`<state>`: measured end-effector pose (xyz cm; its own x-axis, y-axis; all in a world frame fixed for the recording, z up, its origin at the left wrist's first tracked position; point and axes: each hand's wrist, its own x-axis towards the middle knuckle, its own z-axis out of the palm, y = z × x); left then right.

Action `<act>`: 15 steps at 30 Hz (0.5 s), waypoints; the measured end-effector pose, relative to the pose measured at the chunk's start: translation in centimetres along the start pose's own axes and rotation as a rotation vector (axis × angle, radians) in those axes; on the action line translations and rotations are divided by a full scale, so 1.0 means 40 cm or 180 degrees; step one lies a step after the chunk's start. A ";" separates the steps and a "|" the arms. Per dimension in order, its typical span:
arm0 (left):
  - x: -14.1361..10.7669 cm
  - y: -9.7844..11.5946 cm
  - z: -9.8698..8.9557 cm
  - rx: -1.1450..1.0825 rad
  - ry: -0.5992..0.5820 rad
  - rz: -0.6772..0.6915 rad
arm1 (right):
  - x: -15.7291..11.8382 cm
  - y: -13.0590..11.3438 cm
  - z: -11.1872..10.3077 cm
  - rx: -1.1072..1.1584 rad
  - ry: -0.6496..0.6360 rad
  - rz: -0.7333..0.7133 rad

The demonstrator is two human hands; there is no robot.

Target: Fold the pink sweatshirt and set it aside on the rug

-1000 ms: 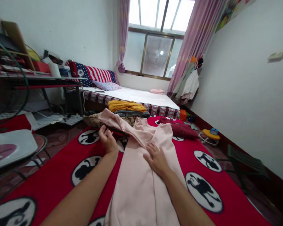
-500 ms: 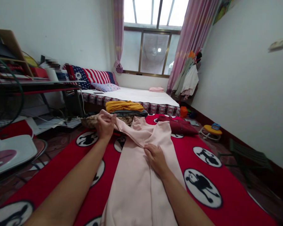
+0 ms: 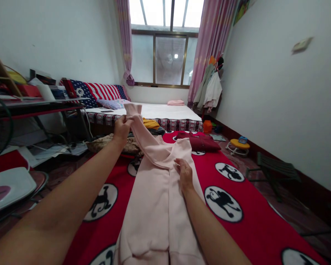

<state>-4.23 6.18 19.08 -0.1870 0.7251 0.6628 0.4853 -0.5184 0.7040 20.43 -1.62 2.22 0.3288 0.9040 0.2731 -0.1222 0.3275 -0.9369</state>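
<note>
Nearest, spread lengthwise over a red floor mat with black-and-white monkey medallions [image 3: 237, 228]: a pale pink soft-knit garment [image 3: 157, 206], lying flat from the bottom edge of the view up to the middle. Pressed on it about halfway along, palm down and fingers spread flat, holding nothing: the right hand [image 3: 184, 173], resting just beside a diagonal fold in the cloth. Further out and higher, closed in a pinch on the far end of the same garment: the left hand [image 3: 122, 128], with that end lifted clear of the mat and drawn taut toward the left, its tip standing up above the fingers. Judged from this: mid-lift, one end raised and stretched while the other half is pinned in place. For whatever comes after, called for: steady downward pressure from the flat palm so the lower half does not slide, and an even pull from the pinch so the raised strip stays unwrinkled. Compared with half a second ago: left hand higher and further out, up from mat level to in front of the bed edge, the strip of pink cloth longer and straighter; right hand in much the same spot on the cloth. Beyond the hands: a dark maroon folded cloth [image 3: 202, 142] on the mat to the right, a beige patterned bundle [image 3: 110, 141] to the left, a mustard-yellow folded garment [image 3: 151, 123] partly hidden behind the raised strip, then a low white-sheeted bed [image 3: 168, 110] beneath a tall window [image 3: 165, 59].
</note>
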 end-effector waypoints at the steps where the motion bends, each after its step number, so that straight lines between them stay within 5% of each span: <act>1: -0.027 0.039 0.000 -0.0256 -0.0124 0.0082 | 0.007 -0.001 -0.007 0.0377 0.0205 0.0134; 4: -0.173 0.126 -0.024 -0.1017 -0.0690 0.0234 | 0.025 -0.012 -0.033 0.1263 0.0579 0.0533; 6: -0.305 0.149 -0.055 -0.1956 -0.1962 0.0090 | 0.032 -0.021 -0.050 0.1597 0.0556 0.0727; 9: -0.472 0.149 -0.101 -0.1493 -0.3739 -0.0144 | 0.036 -0.030 -0.064 0.1747 0.0356 0.0892; 12: -0.530 0.153 -0.130 -0.1006 -0.4411 -0.0299 | 0.030 -0.030 -0.060 0.1647 0.0210 0.0901; 15: -0.492 0.179 -0.127 -0.0782 -0.4805 -0.0333 | 0.014 -0.028 -0.045 0.1129 0.0000 0.0657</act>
<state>-1.41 -14.09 12.38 0.8783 0.4530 -0.1533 0.3485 -0.3870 0.8537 22.44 -1.97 3.02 0.2637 0.9607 0.0873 -0.5009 0.2137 -0.8387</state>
